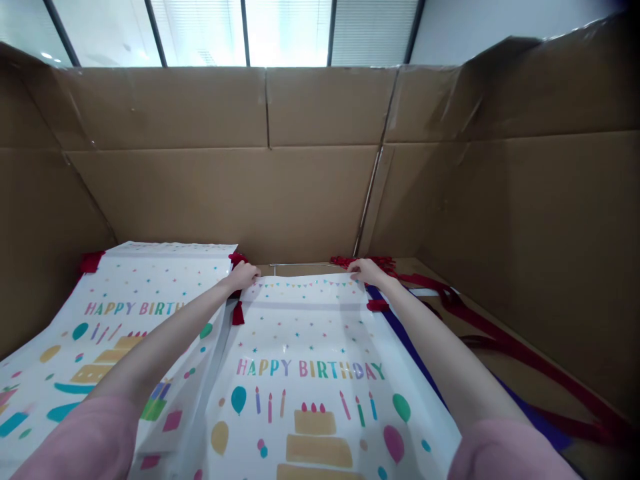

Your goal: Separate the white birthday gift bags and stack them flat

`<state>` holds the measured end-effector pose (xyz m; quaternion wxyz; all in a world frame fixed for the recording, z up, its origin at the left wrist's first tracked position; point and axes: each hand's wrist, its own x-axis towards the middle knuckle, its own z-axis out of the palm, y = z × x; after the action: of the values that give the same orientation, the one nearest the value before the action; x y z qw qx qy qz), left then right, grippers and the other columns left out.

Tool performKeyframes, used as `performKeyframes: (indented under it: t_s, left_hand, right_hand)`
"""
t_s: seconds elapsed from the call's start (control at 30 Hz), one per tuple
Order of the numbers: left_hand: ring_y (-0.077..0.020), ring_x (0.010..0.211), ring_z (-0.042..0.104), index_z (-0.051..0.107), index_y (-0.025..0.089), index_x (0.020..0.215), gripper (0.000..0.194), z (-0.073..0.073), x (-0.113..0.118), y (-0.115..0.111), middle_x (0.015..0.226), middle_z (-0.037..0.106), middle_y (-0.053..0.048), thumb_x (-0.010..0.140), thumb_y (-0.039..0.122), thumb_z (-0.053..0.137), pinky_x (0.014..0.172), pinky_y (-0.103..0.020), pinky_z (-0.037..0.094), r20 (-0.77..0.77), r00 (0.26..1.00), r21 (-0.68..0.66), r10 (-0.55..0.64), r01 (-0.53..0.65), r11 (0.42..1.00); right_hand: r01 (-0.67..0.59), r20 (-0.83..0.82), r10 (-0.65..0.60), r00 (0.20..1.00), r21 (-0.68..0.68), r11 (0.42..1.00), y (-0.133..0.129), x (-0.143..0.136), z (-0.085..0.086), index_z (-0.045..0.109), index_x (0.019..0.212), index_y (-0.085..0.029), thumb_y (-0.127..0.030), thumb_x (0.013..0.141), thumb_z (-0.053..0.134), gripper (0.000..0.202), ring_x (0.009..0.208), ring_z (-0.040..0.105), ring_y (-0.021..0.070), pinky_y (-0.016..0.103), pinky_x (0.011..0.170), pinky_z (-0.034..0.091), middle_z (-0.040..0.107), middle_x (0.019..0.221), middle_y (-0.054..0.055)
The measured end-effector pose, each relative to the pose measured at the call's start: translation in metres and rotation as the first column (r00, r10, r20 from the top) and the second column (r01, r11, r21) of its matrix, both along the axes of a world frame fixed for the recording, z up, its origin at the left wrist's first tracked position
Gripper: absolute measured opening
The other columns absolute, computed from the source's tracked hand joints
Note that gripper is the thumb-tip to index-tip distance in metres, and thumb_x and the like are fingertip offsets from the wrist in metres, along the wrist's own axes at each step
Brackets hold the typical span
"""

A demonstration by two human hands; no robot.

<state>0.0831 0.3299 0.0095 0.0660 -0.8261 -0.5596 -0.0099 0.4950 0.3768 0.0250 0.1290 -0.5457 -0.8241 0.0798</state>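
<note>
the left hand point(243, 276) and right hand point(367, 272) grip the far corners of a white birthday sheet point(310, 333), which lies inside the cardboard box point(225, 200), right of a second printed sheet point(135, 287); red ribbons point(490, 333) lie at right.

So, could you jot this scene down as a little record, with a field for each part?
Setting: inside a large cardboard box, windows beyond it
Left hand: at the top left corner of the right banner
Right hand: at the same banner's top right corner
Right banner print: HAPPY BIRTHDAY, cake, candles, balloons
Left banner: similar print, partly behind the left arm
Red tassel: by the right banner's left edge
Right side: red ribbon, blue cloth
</note>
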Motion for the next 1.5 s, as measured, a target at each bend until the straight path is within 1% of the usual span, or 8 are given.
performKeyframes:
  t_s: [0.27,0.5,0.7,0.77,0.87,0.97,1.1,1.5]
  left_hand:
    - [-0.0243,0.097,0.057,0.060,0.015,0.104,0.032,-0.016,0.011,-0.015,0.106,0.060,-0.012,0.074,0.007,0.052,0.082,-0.033,0.037,-0.089,0.995,0.135,-0.037,0.049,0.990]
    - [-0.0216,0.110,0.050,0.058,0.017,0.113,0.033,-0.002,0.008,-0.056,0.119,0.055,-0.010,0.086,0.012,0.041,0.092,-0.034,0.038,-0.076,0.984,0.252,-0.164,0.178,0.951]
    - [-0.0231,0.129,0.036,0.049,0.019,0.130,0.042,0.007,-0.063,-0.104,0.143,0.037,-0.010,0.093,0.023,0.031,0.105,-0.038,0.031,-0.008,0.996,0.384,-0.093,0.089,0.919]
    - [-0.0289,0.137,0.023,0.039,0.017,0.139,0.049,0.005,-0.096,-0.121,0.150,0.023,-0.013,0.093,0.033,0.032,0.109,-0.046,0.025,0.032,0.999,0.399,0.031,-0.042,0.916]
    - [-0.0359,0.141,0.003,0.018,0.022,0.149,0.068,-0.004,-0.141,-0.149,0.154,0.000,-0.011,0.090,0.054,0.032,0.106,-0.062,0.014,0.089,0.939,0.273,0.332,-0.344,0.898]
    - [-0.0375,0.140,-0.005,0.006,0.031,0.149,0.075,-0.021,-0.173,-0.177,0.153,-0.012,-0.005,0.086,0.067,0.026,0.101,-0.070,0.010,0.083,0.871,0.100,0.483,-0.490,0.866]
    - [-0.0390,0.139,-0.007,0.000,0.036,0.147,0.078,-0.040,-0.191,-0.206,0.152,-0.015,-0.001,0.083,0.073,0.024,0.098,-0.073,0.007,0.089,0.856,-0.030,0.509,-0.509,0.860]
    - [-0.0375,0.140,-0.008,0.000,0.042,0.145,0.072,-0.047,-0.170,-0.261,0.152,-0.013,0.003,0.083,0.074,0.016,0.098,-0.074,0.004,0.122,0.860,-0.207,0.496,-0.467,0.860]
  right_hand:
    - [-0.072,-0.052,0.083,0.995,0.190,0.979,-0.021,-0.020,-0.021,0.065,0.112,-0.016,-0.015,0.077,0.057,0.036,0.112,0.053,0.0209,0.030,0.097,0.040,0.054,0.125,0.010]
    - [-0.437,0.034,0.439,0.898,0.193,0.879,-0.097,-0.094,-0.017,0.067,0.105,-0.018,-0.021,0.083,0.052,0.027,0.109,0.052,0.0211,0.035,0.094,0.040,0.056,0.118,0.010]
    - [-0.748,0.257,0.708,0.658,0.119,0.653,-0.171,-0.164,-0.012,0.064,0.108,-0.021,-0.028,0.086,0.052,0.026,0.106,0.050,0.0210,0.037,0.089,0.035,0.056,0.116,0.008]
    - [-0.796,0.304,0.743,0.596,0.100,0.597,-0.185,-0.183,-0.009,0.065,0.105,-0.019,-0.028,0.086,0.051,0.025,0.105,0.050,0.0204,0.037,0.089,0.033,0.057,0.115,0.009]
    - [-0.822,0.325,0.762,0.560,0.102,0.561,-0.195,-0.205,-0.002,0.065,0.104,-0.018,-0.028,0.086,0.052,0.024,0.104,0.049,0.0199,0.037,0.087,0.029,0.057,0.112,0.009]
    - [-0.816,0.323,0.756,0.570,0.110,0.568,-0.195,-0.225,0.009,0.065,0.105,-0.020,-0.026,0.085,0.053,0.024,0.103,0.048,0.0194,0.036,0.087,0.026,0.058,0.110,0.009]
    - [-0.771,0.308,0.713,0.630,0.145,0.620,-0.184,-0.253,0.026,0.066,0.102,-0.020,-0.027,0.086,0.052,0.023,0.100,0.047,0.0186,0.035,0.086,0.024,0.058,0.106,0.008]
    - [-0.495,0.233,0.446,0.864,0.232,0.837,-0.131,-0.353,0.065,0.058,0.117,-0.021,-0.029,0.088,0.047,0.032,0.115,0.041,0.0239,0.041,0.092,0.028,0.052,0.120,0.012]
